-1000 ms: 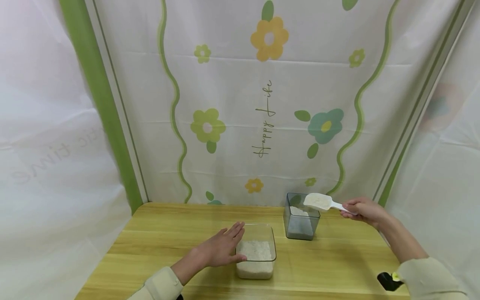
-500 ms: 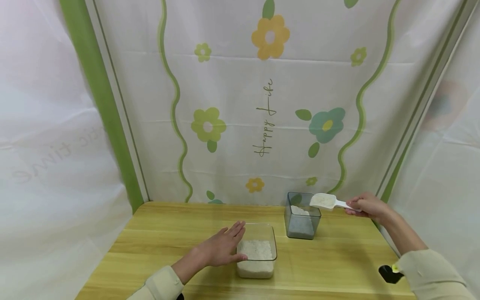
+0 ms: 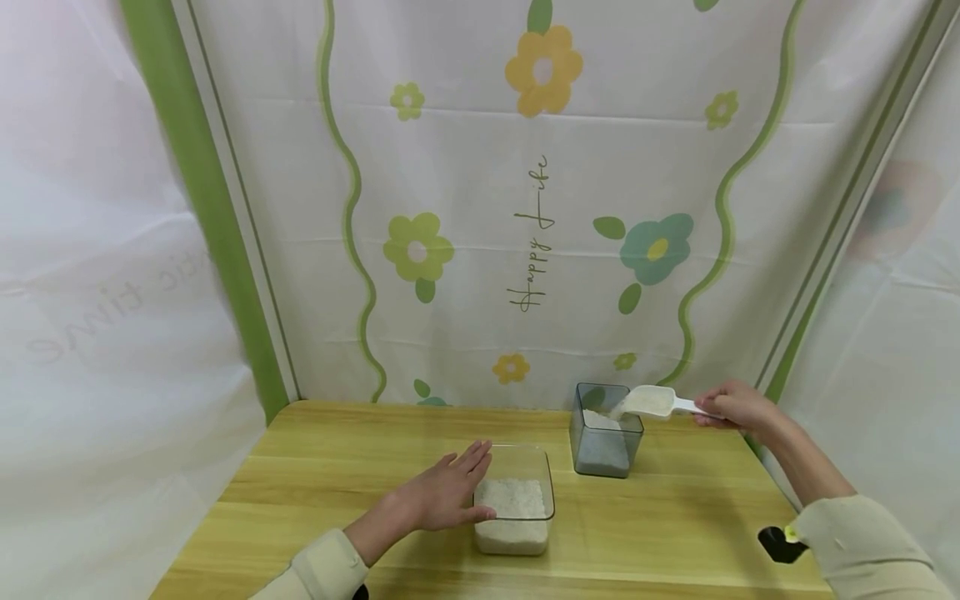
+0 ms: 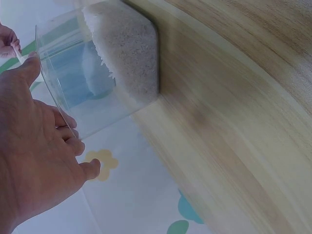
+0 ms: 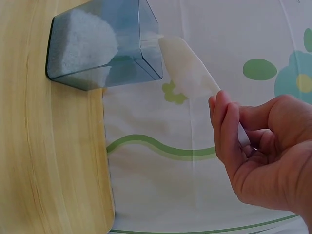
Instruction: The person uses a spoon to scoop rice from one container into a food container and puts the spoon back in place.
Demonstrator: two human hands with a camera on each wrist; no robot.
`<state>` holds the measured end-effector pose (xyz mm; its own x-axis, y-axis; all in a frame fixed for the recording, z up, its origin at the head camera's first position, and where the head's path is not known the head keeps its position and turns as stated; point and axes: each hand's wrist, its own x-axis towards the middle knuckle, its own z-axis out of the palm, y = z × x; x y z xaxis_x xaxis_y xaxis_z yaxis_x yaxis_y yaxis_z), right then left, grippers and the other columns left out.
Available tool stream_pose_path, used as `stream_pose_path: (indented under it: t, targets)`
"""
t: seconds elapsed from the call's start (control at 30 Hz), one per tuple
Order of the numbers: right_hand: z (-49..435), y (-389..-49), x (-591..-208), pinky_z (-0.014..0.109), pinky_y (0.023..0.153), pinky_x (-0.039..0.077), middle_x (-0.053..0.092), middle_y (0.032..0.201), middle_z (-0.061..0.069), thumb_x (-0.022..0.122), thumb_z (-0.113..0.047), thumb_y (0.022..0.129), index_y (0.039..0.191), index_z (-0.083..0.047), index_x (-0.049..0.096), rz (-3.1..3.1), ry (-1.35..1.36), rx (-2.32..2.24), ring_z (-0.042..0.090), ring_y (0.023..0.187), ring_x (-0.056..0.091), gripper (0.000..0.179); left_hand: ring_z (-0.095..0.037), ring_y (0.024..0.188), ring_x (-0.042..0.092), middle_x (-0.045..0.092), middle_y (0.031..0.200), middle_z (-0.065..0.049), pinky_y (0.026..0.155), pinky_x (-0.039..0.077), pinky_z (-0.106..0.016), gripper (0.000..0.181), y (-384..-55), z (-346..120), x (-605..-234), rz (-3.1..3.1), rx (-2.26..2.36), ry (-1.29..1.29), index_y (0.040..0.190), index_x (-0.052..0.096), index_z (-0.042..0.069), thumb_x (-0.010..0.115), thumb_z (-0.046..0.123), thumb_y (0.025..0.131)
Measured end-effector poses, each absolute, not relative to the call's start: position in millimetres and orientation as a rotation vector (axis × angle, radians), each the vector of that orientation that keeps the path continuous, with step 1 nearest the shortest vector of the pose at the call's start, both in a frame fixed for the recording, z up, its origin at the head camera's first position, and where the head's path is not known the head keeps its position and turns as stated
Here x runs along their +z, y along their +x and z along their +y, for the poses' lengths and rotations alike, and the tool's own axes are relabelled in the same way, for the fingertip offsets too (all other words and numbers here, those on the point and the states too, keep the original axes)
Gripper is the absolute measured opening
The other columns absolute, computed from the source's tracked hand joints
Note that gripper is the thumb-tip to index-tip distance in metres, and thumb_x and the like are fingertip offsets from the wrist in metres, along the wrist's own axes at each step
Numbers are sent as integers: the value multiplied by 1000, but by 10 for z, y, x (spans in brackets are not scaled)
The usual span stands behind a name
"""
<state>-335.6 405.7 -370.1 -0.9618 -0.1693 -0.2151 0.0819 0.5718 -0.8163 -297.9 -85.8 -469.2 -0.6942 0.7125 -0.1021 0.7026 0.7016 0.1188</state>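
A white scoop with rice in it is held by its handle in my right hand, fingers curled round it. The scoop's lip tilts over the rim of a blue-tinted clear bin, and grains spill from it into the bin. White rice lies inside that bin. At the front, my left hand rests against the left rim of a clear square container, fingers extended and thumb apart. Rice fills the lower part of this container.
Both containers stand on a wooden table, the blue-tinted one farther back and to the right. Behind the table hangs a white curtain with printed flowers. More white sheeting encloses the left side, and the right side likewise.
The scoop has shifted slightly right and tipped, and rice now runs from its lip into the blue-tinted bin. My left hand has stayed on the clear container.
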Motion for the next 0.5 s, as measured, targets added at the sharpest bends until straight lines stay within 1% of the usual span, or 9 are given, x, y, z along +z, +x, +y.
stream_pose_path:
  t: [0.1,0.37,0.5]
  targets:
    - [4039,-3363,-3670,17,64,56,71,78,-2,44,-5,104,124,31,46,2564,-62,-1303,2,67,68,42,-21,157,8,4,170,-5,120,28,-51,90,-2983,-858,-4692,2767,104,1153,161,16,9,28,72,97]
    - [3972,-3361,-3597,19,65,56,72,77,-3,46,-7,104,123,31,48,2639,-100,-1219,2,67,68,43,-21,157,9,4,170,-5,120,29,-52,90,-2984,-861,-4693,2766,99,1157,161,17,9,28,72,97]
    - [3919,-3358,-3561,20,64,56,72,75,-3,47,-7,103,117,29,55,2693,-119,-1160,2,64,67,39,-20,157,8,4,170,-5,120,28,-51,90,-2981,-864,-4691,2768,92,1155,161,17,9,27,72,97]
